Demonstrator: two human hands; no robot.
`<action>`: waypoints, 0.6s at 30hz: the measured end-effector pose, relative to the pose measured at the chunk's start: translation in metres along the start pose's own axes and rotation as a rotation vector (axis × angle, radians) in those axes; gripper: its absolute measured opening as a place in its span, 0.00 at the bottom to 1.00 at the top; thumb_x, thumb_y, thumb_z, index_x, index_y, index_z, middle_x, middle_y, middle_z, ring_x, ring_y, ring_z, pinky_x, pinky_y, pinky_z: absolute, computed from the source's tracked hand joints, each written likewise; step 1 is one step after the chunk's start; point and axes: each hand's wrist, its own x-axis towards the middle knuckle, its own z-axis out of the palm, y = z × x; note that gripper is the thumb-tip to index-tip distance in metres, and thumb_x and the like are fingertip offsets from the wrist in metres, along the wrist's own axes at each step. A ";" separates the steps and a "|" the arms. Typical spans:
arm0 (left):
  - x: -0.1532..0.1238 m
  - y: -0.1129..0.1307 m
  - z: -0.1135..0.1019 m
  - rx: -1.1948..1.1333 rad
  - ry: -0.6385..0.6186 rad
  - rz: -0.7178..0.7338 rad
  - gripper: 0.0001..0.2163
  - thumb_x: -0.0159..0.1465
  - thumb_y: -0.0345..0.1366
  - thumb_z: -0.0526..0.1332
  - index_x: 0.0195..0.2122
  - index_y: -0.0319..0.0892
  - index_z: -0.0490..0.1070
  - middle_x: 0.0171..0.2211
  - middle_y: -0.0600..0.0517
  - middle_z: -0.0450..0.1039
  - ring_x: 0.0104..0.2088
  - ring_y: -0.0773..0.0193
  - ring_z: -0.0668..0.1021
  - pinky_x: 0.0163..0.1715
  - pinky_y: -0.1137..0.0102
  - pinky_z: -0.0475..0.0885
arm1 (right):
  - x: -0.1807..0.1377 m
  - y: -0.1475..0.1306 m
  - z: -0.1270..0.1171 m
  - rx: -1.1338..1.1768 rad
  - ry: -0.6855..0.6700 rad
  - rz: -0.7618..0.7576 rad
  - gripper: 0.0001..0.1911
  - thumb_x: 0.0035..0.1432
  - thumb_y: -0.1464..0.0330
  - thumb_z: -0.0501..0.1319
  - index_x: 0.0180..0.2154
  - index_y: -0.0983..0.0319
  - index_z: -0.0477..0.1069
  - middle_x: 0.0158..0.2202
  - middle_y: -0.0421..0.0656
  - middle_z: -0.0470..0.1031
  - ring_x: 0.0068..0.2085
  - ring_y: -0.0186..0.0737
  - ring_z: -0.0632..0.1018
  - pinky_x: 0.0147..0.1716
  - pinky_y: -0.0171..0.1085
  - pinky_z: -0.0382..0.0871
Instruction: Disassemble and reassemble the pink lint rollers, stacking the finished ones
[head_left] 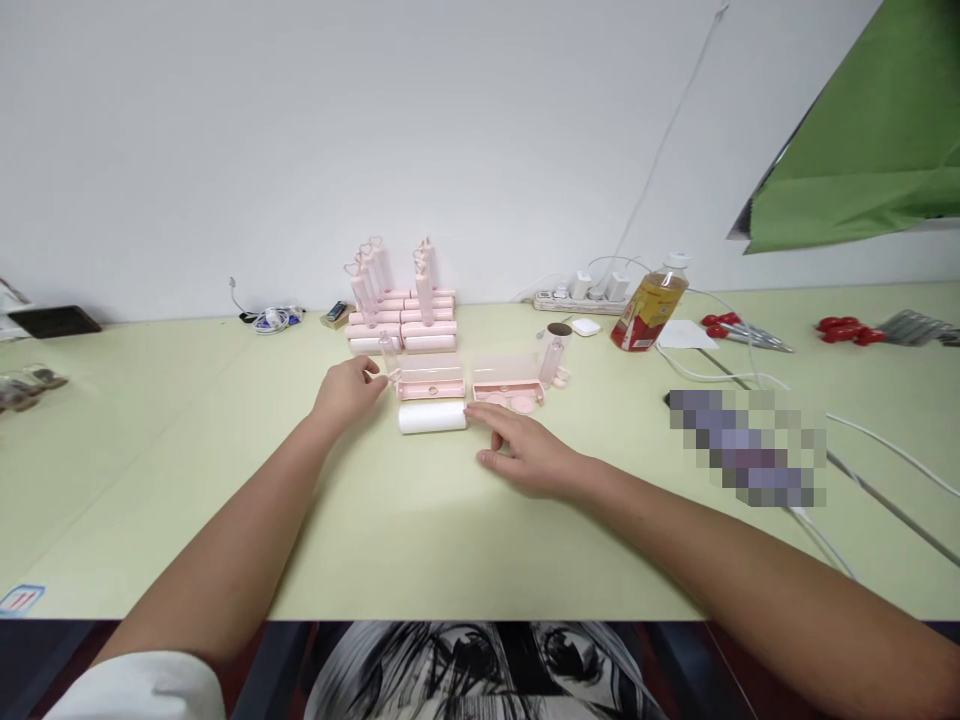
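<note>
Trouble is sitting with the white roll [432, 416], lying toward the far edge of the bench [187, 450]: the open right hand [529, 455] is touching it and may set it rolling; the left hand [346, 392] is pinching a small pink piece [391, 377].

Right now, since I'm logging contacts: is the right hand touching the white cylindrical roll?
Touching. In the head view, a fingertip of the right hand meets the white cylindrical roll at its end, no gap.
</note>
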 end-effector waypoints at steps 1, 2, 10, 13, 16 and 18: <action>-0.007 0.004 -0.005 0.027 0.029 0.020 0.11 0.57 0.43 0.59 0.34 0.42 0.73 0.29 0.50 0.76 0.29 0.59 0.74 0.27 0.69 0.62 | 0.000 0.000 0.000 0.002 -0.001 0.000 0.31 0.60 0.66 0.57 0.65 0.55 0.57 0.67 0.49 0.57 0.33 0.36 0.72 0.44 0.45 0.69; -0.014 0.009 -0.010 0.034 0.028 0.068 0.11 0.59 0.43 0.57 0.33 0.42 0.73 0.29 0.50 0.76 0.29 0.60 0.74 0.28 0.69 0.62 | 0.000 -0.001 0.000 0.005 -0.001 0.000 0.31 0.60 0.66 0.58 0.65 0.55 0.57 0.67 0.50 0.57 0.34 0.36 0.72 0.43 0.45 0.69; -0.062 0.042 -0.010 0.119 -0.478 0.549 0.15 0.54 0.40 0.62 0.43 0.46 0.73 0.38 0.50 0.77 0.34 0.57 0.76 0.30 0.69 0.64 | 0.001 -0.004 -0.004 0.111 0.040 0.122 0.33 0.60 0.65 0.59 0.65 0.63 0.56 0.39 0.48 0.76 0.32 0.38 0.72 0.33 0.38 0.66; -0.060 0.041 -0.006 -0.060 -0.536 0.553 0.13 0.55 0.38 0.61 0.42 0.45 0.74 0.36 0.51 0.76 0.33 0.59 0.76 0.30 0.70 0.66 | 0.001 0.003 -0.004 0.155 0.045 0.101 0.25 0.60 0.66 0.58 0.60 0.60 0.66 0.34 0.44 0.75 0.32 0.38 0.72 0.32 0.37 0.64; -0.054 0.036 -0.003 -0.264 -0.571 0.521 0.15 0.56 0.42 0.63 0.44 0.45 0.73 0.37 0.51 0.75 0.33 0.61 0.75 0.32 0.70 0.68 | 0.000 0.010 -0.006 0.233 0.006 0.080 0.22 0.60 0.67 0.58 0.56 0.59 0.71 0.31 0.41 0.74 0.30 0.36 0.71 0.30 0.35 0.62; -0.051 0.032 0.001 -0.384 -0.573 0.495 0.19 0.56 0.44 0.64 0.47 0.44 0.72 0.38 0.50 0.73 0.34 0.62 0.75 0.33 0.70 0.70 | -0.001 0.012 -0.008 0.293 -0.012 0.095 0.22 0.59 0.67 0.59 0.56 0.60 0.70 0.29 0.39 0.73 0.29 0.35 0.70 0.28 0.33 0.61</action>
